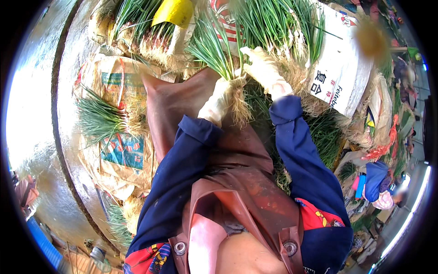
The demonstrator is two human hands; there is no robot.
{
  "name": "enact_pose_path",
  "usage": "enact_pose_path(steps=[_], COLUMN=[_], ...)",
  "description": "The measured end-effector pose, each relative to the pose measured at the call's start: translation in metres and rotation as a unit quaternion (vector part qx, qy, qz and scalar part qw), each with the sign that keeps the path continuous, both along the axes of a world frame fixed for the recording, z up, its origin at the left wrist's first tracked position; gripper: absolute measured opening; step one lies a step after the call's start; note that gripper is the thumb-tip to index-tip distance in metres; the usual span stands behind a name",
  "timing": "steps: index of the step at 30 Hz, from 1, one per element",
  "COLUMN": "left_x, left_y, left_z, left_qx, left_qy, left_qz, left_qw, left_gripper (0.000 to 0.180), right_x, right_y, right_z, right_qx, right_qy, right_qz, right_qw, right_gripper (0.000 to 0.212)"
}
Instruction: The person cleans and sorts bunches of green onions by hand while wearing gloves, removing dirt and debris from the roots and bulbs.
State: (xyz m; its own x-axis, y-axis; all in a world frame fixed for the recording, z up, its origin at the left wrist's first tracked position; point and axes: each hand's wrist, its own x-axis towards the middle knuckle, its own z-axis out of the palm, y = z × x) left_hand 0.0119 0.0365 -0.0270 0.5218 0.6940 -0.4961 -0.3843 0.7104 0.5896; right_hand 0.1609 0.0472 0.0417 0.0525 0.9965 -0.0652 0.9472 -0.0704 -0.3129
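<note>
My left hand [221, 95], in a pale glove, grips a small bunch of scallions [213, 55] low down near its roots. Their green leaves point away from me and fan to the left, while the stringy, tan roots hang over the right side of the hand. Just right of the bunch is my gloved right hand [264, 69]. Its thumb and forefinger are apart, reaching toward the white stems, and I see nothing held between them. A brown waterproof apron [178, 109] covers my lap beneath the left hand.
Loose scallions [273, 25] lie beyond my hands, beside a white printed sack [342, 59]. A bundle of scallions [102, 114] rests on stuffed tan sacks [91, 157] at left. A yellow sheet [174, 13] lies far ahead. Wet floor [34, 109] spans the left; a person [381, 189] is at right.
</note>
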Motion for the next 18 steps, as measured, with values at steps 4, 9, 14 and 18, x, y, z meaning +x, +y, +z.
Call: enact_pose_path(steps=[4, 9, 14, 18], left_x=[0.001, -0.003, -0.004, -0.003], left_y=[0.001, 0.002, 0.014, -0.002], left_z=[0.002, 0.005, -0.003, 0.015], left_qx=[-0.017, -0.037, -0.079, -0.005], left_qy=[0.012, -0.013, -0.029, 0.035], left_qz=[-0.002, -0.016, -0.026, -0.063], left_qw=[1.000, 0.999, 0.996, 0.997], left_gripper=[0.025, 0.021, 0.021, 0.025], right_x=[0.012, 0.009, 0.000, 0.014], right_y=[0.010, 0.028, 0.033, 0.046], right_z=[-0.008, -0.008, -0.013, 0.009], right_qx=[0.042, 0.104, 0.231, 0.033], right_qy=[-0.107, -0.138, -0.127, 0.269], right_qz=[0.116, 0.261, 0.268, -0.241], right_qw=[0.987, 0.950, 0.926, 0.932], right_gripper=[0.038, 0.031, 0.014, 0.014])
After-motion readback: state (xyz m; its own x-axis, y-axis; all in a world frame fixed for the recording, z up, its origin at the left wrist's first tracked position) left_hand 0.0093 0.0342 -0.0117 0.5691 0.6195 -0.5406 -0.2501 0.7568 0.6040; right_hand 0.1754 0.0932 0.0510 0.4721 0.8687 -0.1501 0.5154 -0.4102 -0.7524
